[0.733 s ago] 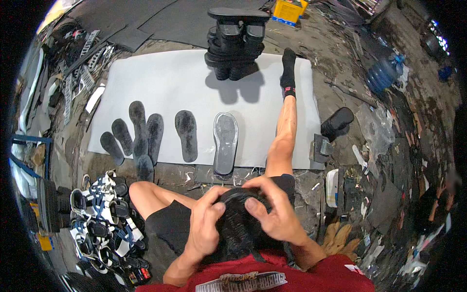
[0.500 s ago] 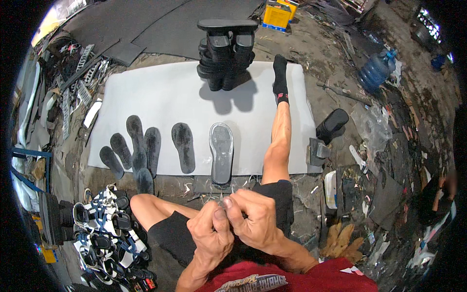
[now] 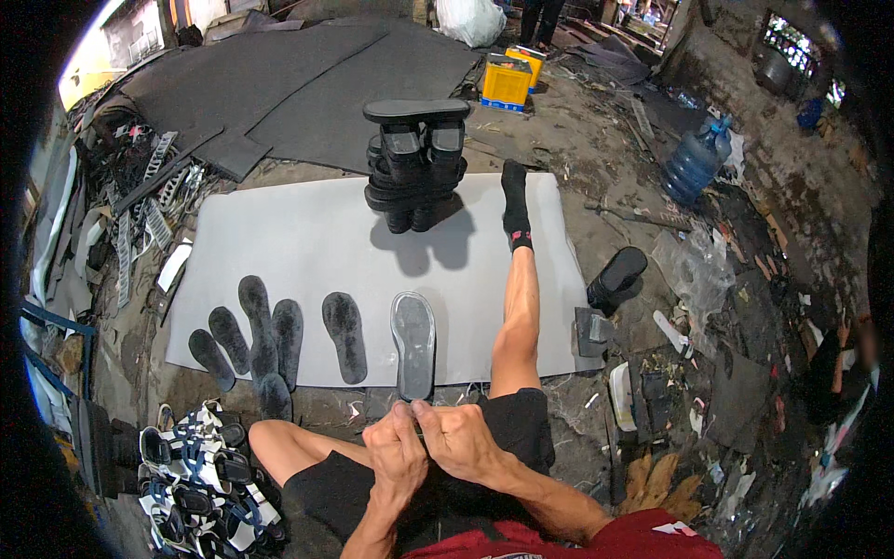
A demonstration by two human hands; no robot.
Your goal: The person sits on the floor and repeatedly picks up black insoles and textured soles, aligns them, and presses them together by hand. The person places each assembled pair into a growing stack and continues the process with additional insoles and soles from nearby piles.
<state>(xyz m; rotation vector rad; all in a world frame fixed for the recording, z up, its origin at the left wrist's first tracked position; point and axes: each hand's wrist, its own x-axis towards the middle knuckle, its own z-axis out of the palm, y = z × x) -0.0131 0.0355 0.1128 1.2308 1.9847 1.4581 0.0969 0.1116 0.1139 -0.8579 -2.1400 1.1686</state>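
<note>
Side by side over my lap, my left hand and my right hand are closed with thumbs and fingertips meeting. Anything pinched between them is too small to make out. Just beyond the fingertips lies a grey shoe sole with a shiny wet-looking rim, its near end close to my thumbs. To its left, a dark insole rests on the white sheet. Further left, several more dark insoles lie fanned out, some overlapping.
A stack of black soles stands at the sheet's far side. My outstretched leg crosses its right part. Strappy sandal uppers are heaped at the left. Rightward are a black sandal, a brown glove and a blue water bottle.
The view has tilted up, so the sheet and soles sit lower in the picture. My hands stay pinched together, now appearing nearer to the grey sole's near end.
</note>
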